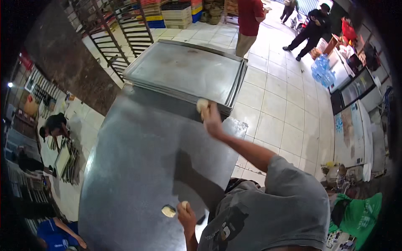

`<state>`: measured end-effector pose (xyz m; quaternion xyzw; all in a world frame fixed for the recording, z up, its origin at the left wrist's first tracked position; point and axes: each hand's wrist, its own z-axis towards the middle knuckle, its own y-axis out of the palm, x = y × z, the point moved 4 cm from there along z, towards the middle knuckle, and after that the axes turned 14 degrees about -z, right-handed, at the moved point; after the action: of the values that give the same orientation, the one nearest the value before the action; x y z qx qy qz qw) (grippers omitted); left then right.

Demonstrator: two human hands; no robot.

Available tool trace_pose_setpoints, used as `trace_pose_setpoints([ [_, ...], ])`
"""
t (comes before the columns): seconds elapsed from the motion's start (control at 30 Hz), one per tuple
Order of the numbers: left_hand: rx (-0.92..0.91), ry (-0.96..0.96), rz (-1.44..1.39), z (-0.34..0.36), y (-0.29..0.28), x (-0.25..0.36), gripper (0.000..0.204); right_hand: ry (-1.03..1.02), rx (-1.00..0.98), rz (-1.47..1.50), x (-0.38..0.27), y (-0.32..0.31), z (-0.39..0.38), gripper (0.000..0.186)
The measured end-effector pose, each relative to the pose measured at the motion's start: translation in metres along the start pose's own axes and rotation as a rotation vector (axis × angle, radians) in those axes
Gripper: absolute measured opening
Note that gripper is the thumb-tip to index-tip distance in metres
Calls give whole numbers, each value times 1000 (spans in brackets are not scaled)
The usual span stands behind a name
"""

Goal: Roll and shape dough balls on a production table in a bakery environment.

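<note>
My left hand (187,218) is closed around a small pale dough ball (184,204), low over the grey metal table (138,154). Just left of it, a flattened-looking piece of pale dough (168,211) lies on the table top. Farther up, my right arm is stretched out toward a stack of metal baking trays (184,69). My right hand (212,120) grips another pale dough ball (202,104) at the near edge of the stack. The hand is slightly blurred, and I cannot tell if the ball touches the top tray.
Behind the trays stands a metal rack (113,42), with stacked plastic crates (176,16) beyond. People stand on the tiled floor (272,92), one in a red shirt (251,19). Blue water jugs (322,71) are at the right. Other people bend over at the left.
</note>
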<state>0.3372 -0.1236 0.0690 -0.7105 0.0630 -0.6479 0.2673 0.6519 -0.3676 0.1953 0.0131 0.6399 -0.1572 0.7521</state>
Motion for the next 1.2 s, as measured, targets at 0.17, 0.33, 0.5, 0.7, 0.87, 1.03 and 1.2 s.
trace_pose_setpoints([
  [0.17, 34, -4, -30, -4, -54, 2, 28, -22, 597, -107, 20, -15, 129, 38],
  [0.33, -161, -6, -119, 44, 0, 62, 31, 349, 582, -504, 123, -25, 203, 42],
  [0.5, -241, 424, -79, 136, 71, 150, 24, 62, 357, -581, 145, -43, 95, 48],
  [0.7, -71, 602, 310, 252, 163, 188, 25, -22, 275, -650, 73, -81, -131, 22],
  [0.87, 67, 703, 427, 269, 178, 173, 31, 153, 81, -644, 80, -95, -219, 17],
  [1.03, 4, 622, -171, 213, 73, 190, 12, 47, 190, -436, 43, -101, -162, 11],
  [1.2, 330, 697, -326, 144, -179, 284, 14, -537, 12, 61, -63, -127, -10, 22],
])
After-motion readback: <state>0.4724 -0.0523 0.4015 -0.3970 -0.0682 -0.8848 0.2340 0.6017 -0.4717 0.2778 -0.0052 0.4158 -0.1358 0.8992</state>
